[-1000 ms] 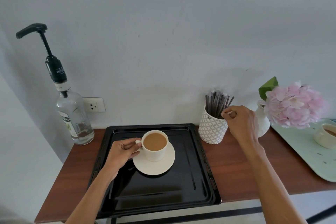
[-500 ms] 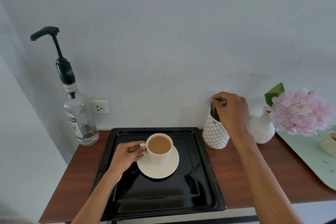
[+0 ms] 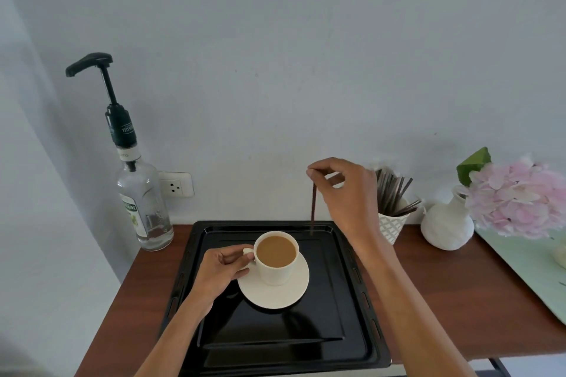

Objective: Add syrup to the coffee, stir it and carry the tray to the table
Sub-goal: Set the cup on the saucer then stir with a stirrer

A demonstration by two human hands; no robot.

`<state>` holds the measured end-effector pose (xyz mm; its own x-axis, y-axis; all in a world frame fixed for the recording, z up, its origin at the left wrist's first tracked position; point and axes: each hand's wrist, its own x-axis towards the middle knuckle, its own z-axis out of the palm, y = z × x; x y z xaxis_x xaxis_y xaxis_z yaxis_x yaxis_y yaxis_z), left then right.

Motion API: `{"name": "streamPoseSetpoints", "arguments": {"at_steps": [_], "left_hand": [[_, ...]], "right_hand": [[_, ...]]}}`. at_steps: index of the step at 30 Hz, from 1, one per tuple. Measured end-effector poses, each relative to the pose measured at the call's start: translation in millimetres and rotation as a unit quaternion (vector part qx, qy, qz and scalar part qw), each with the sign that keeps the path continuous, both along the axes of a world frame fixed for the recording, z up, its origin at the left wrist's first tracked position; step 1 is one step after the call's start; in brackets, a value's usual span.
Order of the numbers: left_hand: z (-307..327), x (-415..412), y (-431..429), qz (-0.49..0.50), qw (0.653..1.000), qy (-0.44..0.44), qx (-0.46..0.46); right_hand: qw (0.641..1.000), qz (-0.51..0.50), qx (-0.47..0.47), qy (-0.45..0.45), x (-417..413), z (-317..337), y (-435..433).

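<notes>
**Stirrer held above the tray**

On the wood-grain table [image 3: 428,300] lies a glossy black square tray [image 3: 337,300]. On it, a round cream saucer [image 3: 275,294] bears the smooth cup [image 3: 277,266] of milky coffee. The left hand [image 3: 220,269] pinches the cup's handle; the right hand [image 3: 343,193] grips a thin dark stirrer [image 3: 313,208], upright.

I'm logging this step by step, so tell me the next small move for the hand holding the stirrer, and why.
Probably bring the right hand left and toward the body, then lower the stir stick into the coffee cup. The stick hangs upright, pinched at its top, above the black tray's far edge, not yet over the cup. The left hand holds the cup's handle, steadying it on its saucer.
</notes>
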<state>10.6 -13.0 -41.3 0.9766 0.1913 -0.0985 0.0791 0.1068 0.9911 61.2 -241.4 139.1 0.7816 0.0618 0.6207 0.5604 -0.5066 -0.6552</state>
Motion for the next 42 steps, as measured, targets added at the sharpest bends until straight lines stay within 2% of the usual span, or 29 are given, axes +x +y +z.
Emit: {"name": "streamPoseSetpoints", "arguments": {"at_steps": [4, 11, 18, 25, 28, 34, 42], "left_hand": [[1.8, -1.4, -2.4, 0.004, 1.000, -0.001, -0.005], [2.8, -2.1, -2.7, 0.009, 1.000, -0.002, -0.001], [0.6, -0.7, -2.4, 0.006, 1.000, 0.001, -0.010], [0.4, 0.3, -0.3, 0.003, 1.000, 0.006, -0.010], [-0.6, -0.1, 0.4, 0.001, 1.000, 0.007, -0.011], [-1.1, -0.3, 2.1, -0.009, 1.000, 0.007, -0.009], [0.0, -1.4, 2.1, -0.013, 1.000, 0.009, -0.014]], "right_hand": [[0.998, 0.052, 0.016, 0.033, -5.3, -22.3, 14.9], [0.991, 0.086, -0.002, 0.100, -6.0, -60.1, 27.1], [0.982, 0.088, 0.051, 0.160, -2.5, -75.3, 26.1], [0.982, 0.074, -0.106, 0.137, -0.3, -78.4, 17.6], [0.977, 0.081, -0.144, 0.138, -2.5, -75.7, 17.6], [0.972, 0.114, -0.141, 0.147, -8.4, -75.0, 41.8], [0.973, 0.083, -0.179, 0.120, 15.3, -68.3, 45.3]]}}
